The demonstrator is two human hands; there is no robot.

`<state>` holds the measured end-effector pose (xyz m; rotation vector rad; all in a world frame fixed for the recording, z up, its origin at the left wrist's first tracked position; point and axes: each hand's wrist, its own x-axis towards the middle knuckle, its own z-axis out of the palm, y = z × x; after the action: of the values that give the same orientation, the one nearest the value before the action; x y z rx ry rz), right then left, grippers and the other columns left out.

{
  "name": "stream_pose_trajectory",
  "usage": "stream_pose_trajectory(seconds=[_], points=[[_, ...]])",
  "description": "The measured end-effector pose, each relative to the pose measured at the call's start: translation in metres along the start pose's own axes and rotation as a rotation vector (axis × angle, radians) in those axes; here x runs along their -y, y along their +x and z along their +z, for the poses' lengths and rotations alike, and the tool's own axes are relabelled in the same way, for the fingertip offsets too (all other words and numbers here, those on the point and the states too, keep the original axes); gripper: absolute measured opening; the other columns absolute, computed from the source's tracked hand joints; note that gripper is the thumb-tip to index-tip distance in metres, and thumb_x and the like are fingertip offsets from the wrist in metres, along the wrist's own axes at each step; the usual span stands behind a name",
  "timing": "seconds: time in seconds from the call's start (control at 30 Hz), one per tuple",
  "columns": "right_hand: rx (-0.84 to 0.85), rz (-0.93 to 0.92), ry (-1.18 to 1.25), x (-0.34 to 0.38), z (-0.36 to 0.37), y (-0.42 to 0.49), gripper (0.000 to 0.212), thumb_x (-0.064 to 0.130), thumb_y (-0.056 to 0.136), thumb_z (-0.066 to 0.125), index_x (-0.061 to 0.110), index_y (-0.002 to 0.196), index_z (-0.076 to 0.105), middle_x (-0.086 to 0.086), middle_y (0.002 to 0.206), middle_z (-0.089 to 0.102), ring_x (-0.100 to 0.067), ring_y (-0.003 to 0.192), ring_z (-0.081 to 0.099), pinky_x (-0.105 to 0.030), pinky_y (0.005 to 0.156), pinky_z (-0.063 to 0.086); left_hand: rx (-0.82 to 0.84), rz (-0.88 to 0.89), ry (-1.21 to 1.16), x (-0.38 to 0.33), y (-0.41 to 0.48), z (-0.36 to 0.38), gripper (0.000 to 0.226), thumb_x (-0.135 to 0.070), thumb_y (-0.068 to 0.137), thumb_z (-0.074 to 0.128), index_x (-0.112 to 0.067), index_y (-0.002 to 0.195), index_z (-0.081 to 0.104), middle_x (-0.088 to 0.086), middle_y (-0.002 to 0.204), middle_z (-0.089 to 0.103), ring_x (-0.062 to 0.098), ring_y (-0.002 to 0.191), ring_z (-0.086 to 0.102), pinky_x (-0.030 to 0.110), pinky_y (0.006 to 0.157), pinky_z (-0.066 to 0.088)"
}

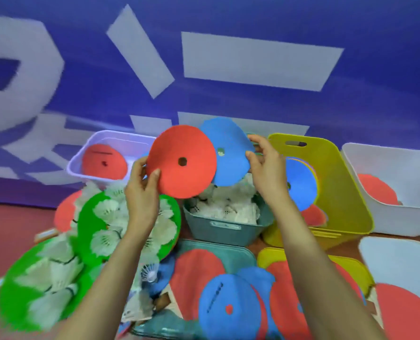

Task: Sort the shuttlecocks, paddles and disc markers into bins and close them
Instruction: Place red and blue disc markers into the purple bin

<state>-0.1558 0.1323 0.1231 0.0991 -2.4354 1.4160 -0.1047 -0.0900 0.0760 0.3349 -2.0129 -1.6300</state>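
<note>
My left hand (142,187) pinches the lower left edge of a red disc marker (182,161) with a centre hole, held up above the bins. My right hand (267,168) grips the right edge of a blue disc marker (228,153), which sits partly behind the red one. Below them a grey-green bin (218,227) is full of white shuttlecocks (228,204). A lilac bin (98,143) at the back left holds a red disc. A tilted yellow bin (339,182) holds blue and red discs. More shuttlecocks lie on green paddles (130,224) at the left.
A white bin (395,212) with a red disc stands at the far right. Grey-green (238,251), yellow (265,258) and white (400,261) lids lie in front, covered by red and blue discs (226,307). A blue banner wall rises right behind the bins.
</note>
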Motion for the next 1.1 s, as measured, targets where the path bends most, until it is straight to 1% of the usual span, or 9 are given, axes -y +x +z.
stream_pose_trajectory(seconds=[0.13, 0.37, 0.43, 0.53, 0.7, 0.77, 0.83, 0.9, 1.1], points=[[0.055, 0.007, -0.095, 0.038, 0.078, 0.014, 0.033, 0.002, 0.088, 0.051, 0.014, 0.118, 0.057, -0.014, 0.102, 0.065, -0.035, 0.086, 0.062, -0.04, 0.073, 0.049, -0.068, 0.002, 0.163, 0.022, 0.064, -0.07, 0.028, -0.007, 0.092, 0.052, -0.01, 0.121, 0.052, 0.001, 0.105, 0.056, 0.013, 0.087, 0.048, 0.015, 0.075, 0.039], [0.308, 0.048, -0.327, 0.054, 0.195, 0.048, 0.038, -0.004, 0.086, 0.041, 0.01, 0.12, 0.049, -0.018, 0.112, 0.06, -0.035, 0.098, 0.055, -0.039, 0.074, 0.043, -0.01, -0.129, 0.444, 0.07, 0.157, -0.109, 0.046, 0.004, 0.091, 0.041, -0.005, 0.136, 0.043, 0.02, 0.126, 0.055, 0.033, 0.113, 0.05, 0.03, 0.087, 0.033], [0.373, 0.06, -0.395, 0.049, 0.223, 0.057, 0.041, -0.006, 0.085, 0.039, 0.009, 0.123, 0.046, -0.019, 0.117, 0.058, -0.037, 0.105, 0.053, -0.039, 0.078, 0.041, -0.002, -0.191, 0.494, 0.082, 0.176, -0.11, 0.05, 0.007, 0.087, 0.038, -0.006, 0.135, 0.044, 0.021, 0.126, 0.056, 0.036, 0.114, 0.05, 0.032, 0.086, 0.032], [0.441, 0.104, -0.435, 0.046, 0.259, 0.069, 0.042, -0.007, 0.086, 0.035, 0.006, 0.125, 0.043, -0.018, 0.122, 0.054, -0.036, 0.11, 0.051, -0.034, 0.072, 0.033, 0.037, -0.277, 0.54, 0.099, 0.204, -0.111, 0.051, 0.009, 0.084, 0.037, -0.008, 0.131, 0.045, 0.022, 0.122, 0.058, 0.038, 0.109, 0.053, 0.033, 0.08, 0.034], [0.546, 0.234, -0.417, 0.032, 0.302, 0.087, 0.045, -0.005, 0.089, 0.036, 0.006, 0.132, 0.039, -0.021, 0.117, 0.057, -0.036, 0.105, 0.055, -0.039, 0.08, 0.043, 0.162, -0.382, 0.629, 0.14, 0.246, -0.112, 0.056, 0.007, 0.082, 0.04, -0.007, 0.137, 0.039, 0.026, 0.124, 0.055, 0.041, 0.112, 0.051, 0.039, 0.086, 0.039], [0.588, 0.293, -0.466, 0.023, 0.313, 0.092, 0.05, -0.003, 0.09, 0.036, 0.006, 0.139, 0.031, -0.021, 0.127, 0.051, -0.037, 0.114, 0.05, -0.04, 0.088, 0.042, 0.29, -0.359, 0.718, 0.154, 0.255, -0.111, 0.059, 0.004, 0.084, 0.043, -0.003, 0.142, 0.03, 0.027, 0.134, 0.047, 0.042, 0.121, 0.044, 0.044, 0.098, 0.036], [0.624, 0.326, -0.538, 0.015, 0.317, 0.092, 0.057, -0.002, 0.091, 0.038, 0.003, 0.144, 0.019, -0.022, 0.14, 0.037, -0.039, 0.126, 0.04, -0.042, 0.099, 0.037, 0.384, -0.279, 0.846, 0.164, 0.255, -0.107, 0.065, -0.002, 0.088, 0.05, 0.004, 0.144, 0.018, 0.028, 0.145, 0.028, 0.043, 0.134, 0.025, 0.046, 0.111, 0.02], [0.658, 0.309, -0.574, 0.008, 0.318, 0.09, 0.058, -0.001, 0.09, 0.04, 0.004, 0.145, 0.022, -0.021, 0.144, 0.031, -0.038, 0.131, 0.035, -0.041, 0.106, 0.033, 0.399, -0.185, 0.883, 0.166, 0.249, -0.103, 0.067, -0.004, 0.087, 0.052, 0.005, 0.144, 0.019, 0.028, 0.147, 0.022, 0.043, 0.139, 0.013, 0.045, 0.115, 0.01], [0.681, 0.167, -0.593, 0.013, 0.299, 0.076, 0.045, 0.009, 0.09, 0.051, 0.011, 0.134, 0.042, -0.014, 0.134, 0.042, -0.033, 0.119, 0.047, -0.036, 0.095, 0.039, 0.539, -0.047, 0.861, 0.135, 0.211, -0.075, 0.042, -0.008, 0.088, 0.054, -0.005, 0.129, 0.051, 0.018, 0.132, 0.051, 0.035, 0.122, 0.045, 0.038, 0.102, 0.033]])
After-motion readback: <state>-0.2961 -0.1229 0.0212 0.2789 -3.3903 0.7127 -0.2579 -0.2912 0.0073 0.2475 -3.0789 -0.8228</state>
